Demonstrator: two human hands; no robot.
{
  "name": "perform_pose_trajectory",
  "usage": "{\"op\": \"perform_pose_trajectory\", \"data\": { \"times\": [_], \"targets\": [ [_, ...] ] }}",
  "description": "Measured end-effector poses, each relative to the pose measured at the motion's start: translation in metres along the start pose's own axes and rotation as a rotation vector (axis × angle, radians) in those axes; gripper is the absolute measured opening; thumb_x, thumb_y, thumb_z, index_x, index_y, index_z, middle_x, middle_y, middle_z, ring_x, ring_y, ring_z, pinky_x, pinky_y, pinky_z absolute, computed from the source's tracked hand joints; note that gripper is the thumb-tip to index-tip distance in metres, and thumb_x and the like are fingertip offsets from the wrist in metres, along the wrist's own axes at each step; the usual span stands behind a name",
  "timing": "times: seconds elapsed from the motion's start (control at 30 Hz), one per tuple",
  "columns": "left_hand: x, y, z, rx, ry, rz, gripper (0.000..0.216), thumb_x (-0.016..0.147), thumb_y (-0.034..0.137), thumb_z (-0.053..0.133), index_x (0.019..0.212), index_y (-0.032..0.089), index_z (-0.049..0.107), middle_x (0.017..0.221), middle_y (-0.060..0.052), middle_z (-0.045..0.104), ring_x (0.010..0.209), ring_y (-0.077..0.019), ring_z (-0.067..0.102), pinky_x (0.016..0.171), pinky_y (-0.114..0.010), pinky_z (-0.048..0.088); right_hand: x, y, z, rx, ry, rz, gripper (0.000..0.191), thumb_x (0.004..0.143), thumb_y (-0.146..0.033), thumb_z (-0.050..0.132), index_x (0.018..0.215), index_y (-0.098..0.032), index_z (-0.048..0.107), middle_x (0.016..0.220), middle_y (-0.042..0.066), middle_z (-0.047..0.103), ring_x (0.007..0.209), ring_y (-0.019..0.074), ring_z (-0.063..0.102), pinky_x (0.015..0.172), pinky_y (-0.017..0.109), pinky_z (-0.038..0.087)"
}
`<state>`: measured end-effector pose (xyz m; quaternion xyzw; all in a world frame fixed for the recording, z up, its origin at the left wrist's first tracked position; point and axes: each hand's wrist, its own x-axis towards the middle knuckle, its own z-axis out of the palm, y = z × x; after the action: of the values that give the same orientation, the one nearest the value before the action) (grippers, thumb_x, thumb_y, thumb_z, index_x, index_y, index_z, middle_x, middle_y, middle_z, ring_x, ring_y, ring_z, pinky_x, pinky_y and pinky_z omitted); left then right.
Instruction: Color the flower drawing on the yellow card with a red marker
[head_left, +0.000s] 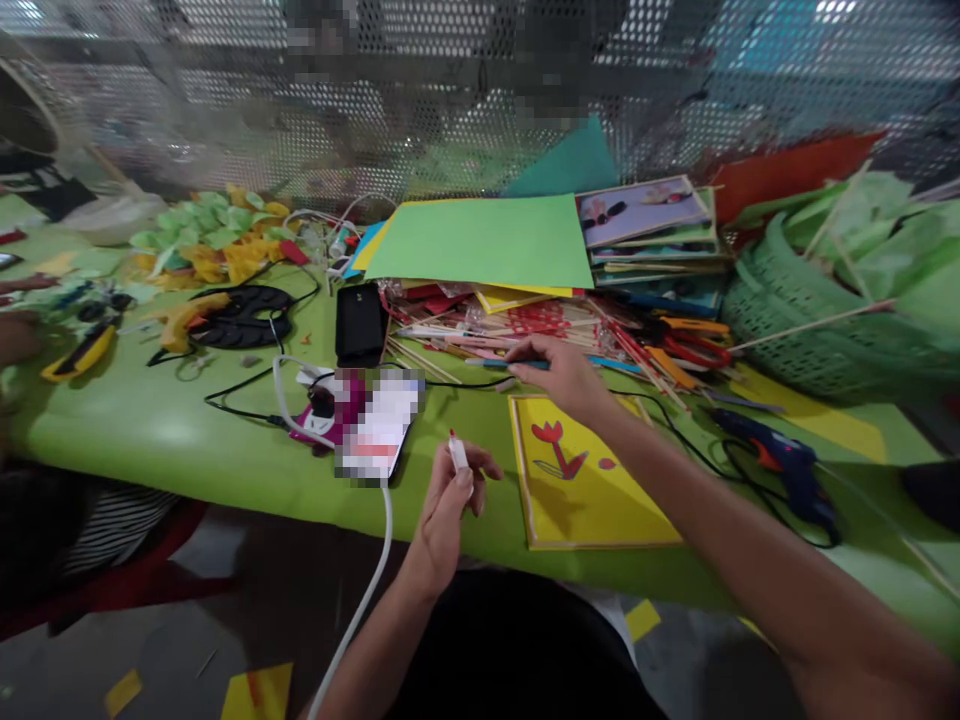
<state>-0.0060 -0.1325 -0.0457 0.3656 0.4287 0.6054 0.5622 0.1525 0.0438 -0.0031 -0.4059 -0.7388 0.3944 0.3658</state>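
My left hand (448, 495) is closed around a small white stick with a red tip (457, 452), held upright at the near edge of the green table (150, 420). My right hand (561, 372) reaches forward and pinches a thin blue pen-like tool (502, 364) lying by a heap of sticks and red paper scraps (540, 322). A yellow card with a red flower shape (581, 470) lies between my hands, just right of the left one. A phone (379, 425) on a white cable (360, 600) rests left of my left hand.
Green and yellow paper sheets (484, 240) are stacked at the back, booklets (649, 225) beside them. A green basket (817, 320) stands right, a blue glue gun (787, 465) near it. Orange scissors (686, 345), a black phone (360, 322), paper flowers (214, 235) and a yellow cutter (79, 352) lie around.
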Motion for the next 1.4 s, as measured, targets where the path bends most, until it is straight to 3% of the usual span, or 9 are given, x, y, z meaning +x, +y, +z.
{"op": "perform_pose_trajectory", "data": {
  "times": [0.1,0.2,0.27,0.37,0.5,0.63,0.93,1.2,1.4],
  "targets": [
    [0.0,0.002,-0.001,0.022,0.017,-0.006,0.024,0.098,0.043,0.056,0.1,0.019,0.057,0.092,-0.003,0.065,0.062,-0.0102,0.045,0.061,-0.025,0.041,0.019,0.004,0.014,-0.011,-0.04,-0.007,0.014,0.085,-0.026,0.066,0.096,-0.02,0.073,0.093,0.005,0.077,0.078,0.0196,0.07,0.07,0.038,0.061],
    [0.001,0.007,-0.001,0.059,0.02,-0.021,0.026,0.099,0.043,0.058,0.103,0.018,0.06,0.093,-0.004,0.066,0.065,-0.0103,0.048,0.063,-0.025,0.044,0.018,-0.007,0.013,-0.21,-0.014,-0.158,0.011,0.084,-0.022,0.072,0.094,-0.022,0.077,0.103,0.007,0.078,0.099,0.0254,0.07,0.091,0.046,0.056],
    [0.002,0.009,0.001,0.077,0.006,-0.037,0.032,0.098,0.048,0.059,0.106,0.018,0.06,0.085,-0.003,0.066,0.062,-0.0105,0.05,0.06,-0.024,0.043,0.003,-0.021,0.006,-0.369,0.049,-0.301,0.012,0.09,-0.022,0.069,0.098,-0.023,0.078,0.106,0.008,0.079,0.105,0.0274,0.069,0.098,0.049,0.05],
    [0.004,0.011,0.007,0.075,-0.058,-0.075,0.041,0.099,0.056,0.056,0.112,0.017,0.057,0.07,0.001,0.062,0.054,-0.0098,0.05,0.05,-0.021,0.04,-0.035,-0.043,-0.005,-0.335,0.064,-0.43,0.019,0.095,-0.017,0.062,0.103,-0.026,0.076,0.099,0.004,0.08,0.093,0.0224,0.071,0.087,0.04,0.053],
    [0.004,0.013,0.022,0.093,-0.159,-0.106,0.041,0.1,0.058,0.053,0.106,0.018,0.055,0.062,0.005,0.055,0.049,-0.0084,0.048,0.048,-0.02,0.038,-0.08,-0.059,-0.019,-0.484,-0.18,-0.597,0.041,0.095,-0.009,0.055,0.125,-0.031,0.071,0.105,0.003,0.08,0.094,0.0209,0.071,0.085,0.037,0.055],
    [0.003,0.018,0.04,0.158,-0.295,-0.135,0.042,0.1,0.06,0.052,0.102,0.018,0.055,0.064,0.006,0.051,0.053,-0.0081,0.046,0.052,-0.02,0.039,-0.097,-0.059,-0.033,-0.624,-0.226,-0.588,0.047,0.094,-0.006,0.052,0.133,-0.028,0.067,0.105,0.005,0.08,0.094,0.0223,0.073,0.085,0.039,0.057],
    [-0.009,0.014,0.065,0.265,-0.354,-0.154,0.046,0.103,0.062,0.041,0.081,0.022,0.044,0.06,0.005,0.047,0.05,-0.0079,0.039,0.048,-0.021,0.032,-0.122,-0.041,-0.046,-0.703,0.003,-0.55,0.036,0.094,-0.015,0.063,0.125,-0.033,0.073,0.105,0.004,0.082,0.092,0.0247,0.075,0.087,0.041,0.06],
    [-0.015,0.007,0.069,0.026,-0.361,-0.267,0.045,0.099,0.063,0.05,0.082,0.022,0.042,0.066,0.007,0.038,0.053,-0.0071,0.031,0.048,-0.021,0.029,-0.137,-0.013,-0.042,-0.769,0.032,-0.66,0.049,0.095,-0.012,0.063,0.14,-0.033,0.064,0.116,0.003,0.08,0.102,0.0233,0.074,0.097,0.042,0.057],
    [-0.017,0.002,0.06,0.243,-0.366,-0.203,0.04,0.103,0.057,0.046,0.086,0.021,0.049,0.072,0.003,0.048,0.061,-0.0106,0.042,0.056,-0.024,0.034,-0.131,-0.01,-0.04,-0.676,0.134,-0.569,0.051,0.094,-0.011,0.064,0.14,-0.035,0.063,0.12,0.003,0.079,0.101,0.0244,0.075,0.095,0.043,0.058]
  ]
}}
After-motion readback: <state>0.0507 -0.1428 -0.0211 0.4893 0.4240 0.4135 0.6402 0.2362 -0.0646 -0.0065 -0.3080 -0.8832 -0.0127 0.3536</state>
